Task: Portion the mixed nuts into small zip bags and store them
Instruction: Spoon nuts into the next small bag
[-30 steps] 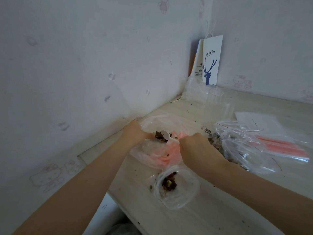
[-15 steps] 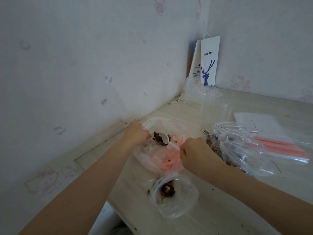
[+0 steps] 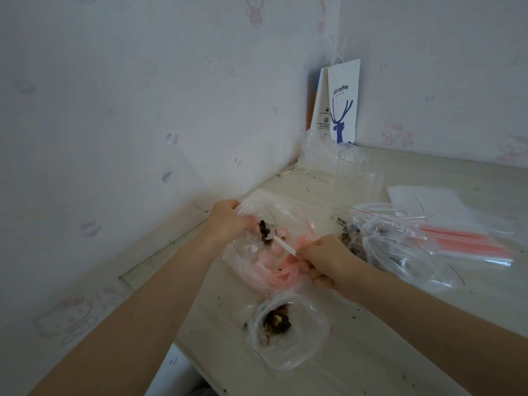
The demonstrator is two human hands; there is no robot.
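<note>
The spoon (image 3: 270,234) is held out over the middle of the table (image 3: 371,352), and its white bowl is heaped with dark nuts. Its thin handle is pinched by the right hand (image 3: 328,260), with the fingers curled tight round the end and the knuckles turned up. The lower fingers are folded under the palm, down against crumpled plastic.

Across from it, the edge of a clear bag with pink strips (image 3: 257,264) is gripped by the left hand (image 3: 228,221). The fingers are closed on the film, and their tips are hidden behind the plastic and the spoon's load. The loaded bowl is seen right beside those fingers, at the bag's upper edge. Whether it is inside the mouth or just above it cannot be told.

Nearer the camera, a small zip bag (image 3: 288,330) is laid flat on the table. A little heap of mixed nuts can be seen through it, and it is touched by neither hand. Just behind the right hand, the big bag of nuts (image 3: 400,247) is slumped on the tabletop. Beside it on the right, a flat pack of pink-sealed bags (image 3: 471,241) is spread out. Further back a clear cup (image 3: 360,172) is stood upright, and a white paper bag (image 3: 343,104) printed with a blue deer is propped in the corner.
</note>
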